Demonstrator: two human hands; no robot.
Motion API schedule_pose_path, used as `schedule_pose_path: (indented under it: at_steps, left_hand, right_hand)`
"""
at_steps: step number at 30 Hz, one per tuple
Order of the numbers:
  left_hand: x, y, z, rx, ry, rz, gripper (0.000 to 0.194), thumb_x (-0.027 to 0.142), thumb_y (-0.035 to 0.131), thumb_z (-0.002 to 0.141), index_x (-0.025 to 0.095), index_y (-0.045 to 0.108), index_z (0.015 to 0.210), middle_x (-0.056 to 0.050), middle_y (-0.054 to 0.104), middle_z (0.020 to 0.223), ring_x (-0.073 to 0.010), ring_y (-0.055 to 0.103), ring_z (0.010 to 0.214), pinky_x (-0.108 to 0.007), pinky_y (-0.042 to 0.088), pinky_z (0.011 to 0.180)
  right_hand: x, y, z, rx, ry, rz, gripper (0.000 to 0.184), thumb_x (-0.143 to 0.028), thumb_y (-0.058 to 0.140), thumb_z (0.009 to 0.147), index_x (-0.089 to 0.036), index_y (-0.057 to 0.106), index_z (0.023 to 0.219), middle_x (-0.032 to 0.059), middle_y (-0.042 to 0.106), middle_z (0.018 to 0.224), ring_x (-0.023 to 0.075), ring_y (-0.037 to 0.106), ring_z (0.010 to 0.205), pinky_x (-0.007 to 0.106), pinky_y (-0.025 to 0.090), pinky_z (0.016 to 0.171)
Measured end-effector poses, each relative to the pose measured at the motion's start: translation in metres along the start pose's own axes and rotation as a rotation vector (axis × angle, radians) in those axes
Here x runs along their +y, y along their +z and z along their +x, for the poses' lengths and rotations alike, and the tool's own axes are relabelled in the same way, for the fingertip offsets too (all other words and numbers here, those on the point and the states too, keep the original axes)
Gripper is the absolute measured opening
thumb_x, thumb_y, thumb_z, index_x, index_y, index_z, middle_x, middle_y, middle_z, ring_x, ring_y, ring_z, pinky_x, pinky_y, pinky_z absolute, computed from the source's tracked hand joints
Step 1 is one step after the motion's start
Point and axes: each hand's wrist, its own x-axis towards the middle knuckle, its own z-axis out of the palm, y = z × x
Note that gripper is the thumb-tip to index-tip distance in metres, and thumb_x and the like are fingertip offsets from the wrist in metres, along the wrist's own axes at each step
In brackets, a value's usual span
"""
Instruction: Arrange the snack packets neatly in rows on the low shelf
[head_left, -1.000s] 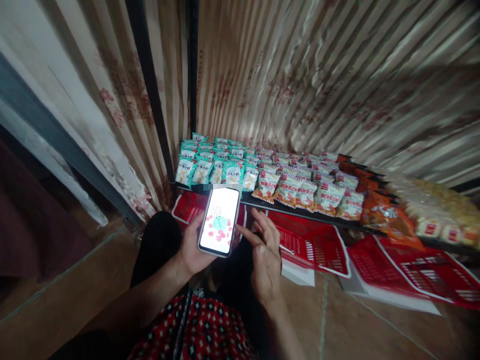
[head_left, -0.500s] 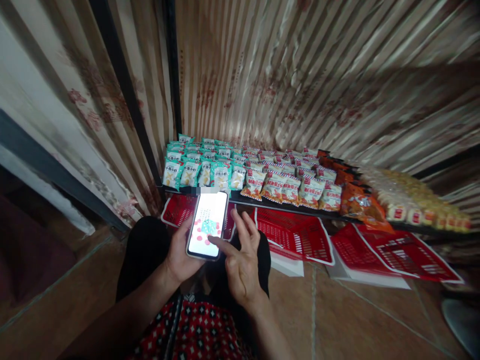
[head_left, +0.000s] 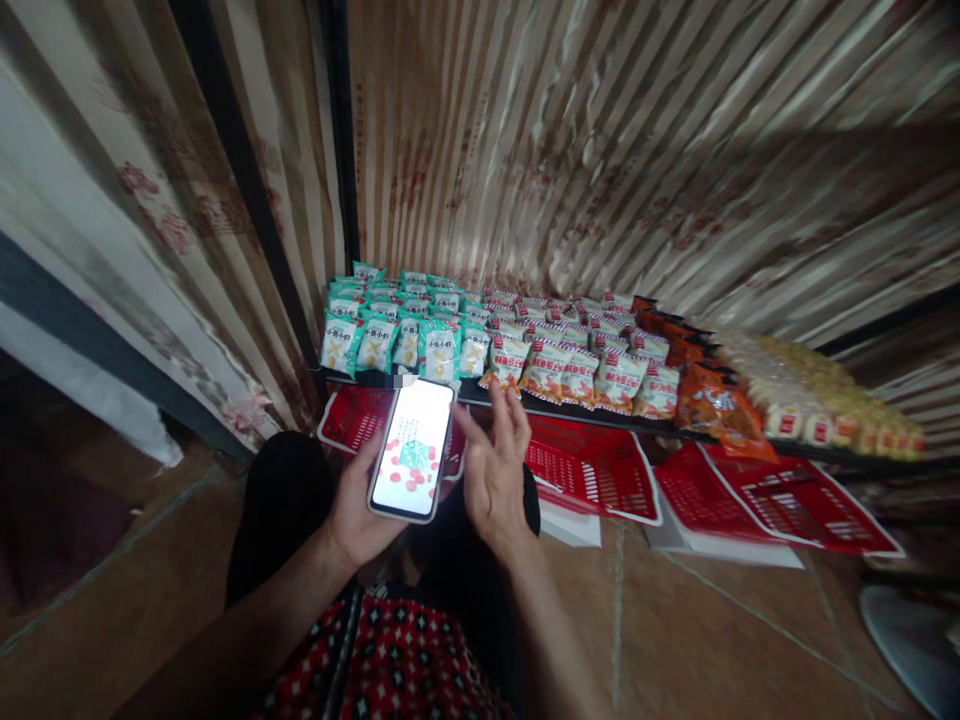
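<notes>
My left hand (head_left: 352, 510) grips a smartphone (head_left: 412, 450) from below and the left, its bright screen showing a white page with red and teal shapes. My right hand (head_left: 491, 470) hovers just right of the phone with fingers spread and raised, not touching the screen. Both hands are above my lap, which is covered by dark trousers and a red patterned cloth (head_left: 397, 660).
A low dark shelf (head_left: 570, 408) carries rows of snack packets: teal ones (head_left: 390, 335) at left, red-and-white ones (head_left: 577, 365) in the middle, orange ones (head_left: 705, 400) and yellow ones (head_left: 825, 400) at right. Red plastic baskets (head_left: 600, 470) stand below. Striped curtains hang behind. The floor is brown tile.
My right hand's finger touched the screen half a second ago and has now lifted off to the right. The view has shifted slightly; the phone stays in my left hand.
</notes>
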Motion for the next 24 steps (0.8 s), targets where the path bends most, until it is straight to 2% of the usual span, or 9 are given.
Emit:
schedule_pose_path:
  at_steps: [3,5,13,17,20,21,22,24]
  left_hand:
    - [0.001,-0.003,-0.001,-0.023,-0.029,0.01,0.045,0.039,0.047,0.086,0.013,0.054,0.122,-0.014,0.066,0.108,-0.0295,0.062,0.099,-0.047,0.041,0.092]
    - [0.002,-0.005,-0.002,-0.014,-0.03,0.006,0.045,0.039,0.048,0.086,0.013,0.054,0.121,-0.015,0.066,0.11,-0.0309,0.061,0.1,-0.048,0.041,0.093]
    - [0.004,-0.001,-0.003,0.011,-0.031,-0.029,0.042,0.038,0.047,0.085,0.012,0.058,0.116,-0.014,0.067,0.106,-0.0305,0.061,0.102,-0.047,0.042,0.092]
    - [0.006,0.0,-0.003,0.009,-0.005,-0.027,0.04,0.034,0.047,0.085,0.012,0.058,0.117,-0.013,0.068,0.105,-0.0301,0.062,0.099,-0.049,0.043,0.091]
    - [0.007,0.0,-0.002,0.017,0.019,-0.034,0.039,0.031,0.046,0.086,0.012,0.056,0.118,-0.011,0.069,0.102,-0.0278,0.064,0.094,-0.048,0.044,0.091]
    - [0.008,0.0,-0.001,0.021,0.02,-0.031,0.04,0.031,0.045,0.087,0.012,0.055,0.12,-0.012,0.069,0.102,-0.0277,0.064,0.094,-0.048,0.044,0.091]
    - [0.008,0.0,-0.001,0.024,0.018,-0.026,0.041,0.031,0.044,0.087,0.012,0.054,0.121,-0.012,0.069,0.102,-0.0281,0.064,0.094,-0.048,0.044,0.091]
    - [0.008,0.0,0.0,0.022,0.003,-0.014,0.043,0.033,0.044,0.087,0.012,0.052,0.124,-0.013,0.068,0.104,-0.0299,0.064,0.096,-0.05,0.043,0.091]
  right_hand:
    - [0.011,-0.001,0.011,0.237,0.149,0.001,0.045,-0.036,0.018,0.097,-0.028,0.03,0.14,0.003,0.027,0.147,0.0217,0.018,0.136,0.056,0.016,0.107]
    - [0.014,-0.003,0.012,0.318,0.212,0.03,0.046,-0.035,0.016,0.097,-0.027,0.024,0.142,0.0043,0.03,0.146,0.0194,0.022,0.135,0.054,0.016,0.108]
    - [0.01,-0.001,-0.003,0.33,0.322,0.205,0.048,-0.041,0.024,0.095,-0.021,0.034,0.138,0.0085,0.035,0.143,0.0218,0.027,0.133,0.053,0.019,0.108]
    - [-0.013,-0.007,0.002,0.473,0.314,0.492,0.043,-0.042,0.032,0.092,-0.021,0.045,0.128,0.011,0.048,0.13,0.0248,0.047,0.119,0.051,0.036,0.097]
    - [-0.042,-0.026,-0.001,0.528,0.239,0.676,0.035,-0.042,0.032,0.091,-0.033,0.052,0.118,0.0041,0.054,0.119,0.0219,0.058,0.101,0.045,0.048,0.082]
    - [-0.05,-0.034,-0.006,0.53,0.219,0.65,0.036,-0.046,0.029,0.091,-0.036,0.051,0.118,0.0033,0.054,0.118,0.0232,0.058,0.1,0.045,0.049,0.077]
    - [-0.057,-0.042,-0.011,0.472,0.211,0.612,0.037,-0.049,0.028,0.091,-0.04,0.051,0.118,0.0022,0.055,0.117,0.0238,0.058,0.099,0.045,0.05,0.074]
    - [-0.066,-0.056,-0.024,0.284,0.227,0.507,0.036,-0.053,0.033,0.089,-0.042,0.05,0.118,0.0023,0.057,0.114,0.0244,0.058,0.098,0.045,0.051,0.072]
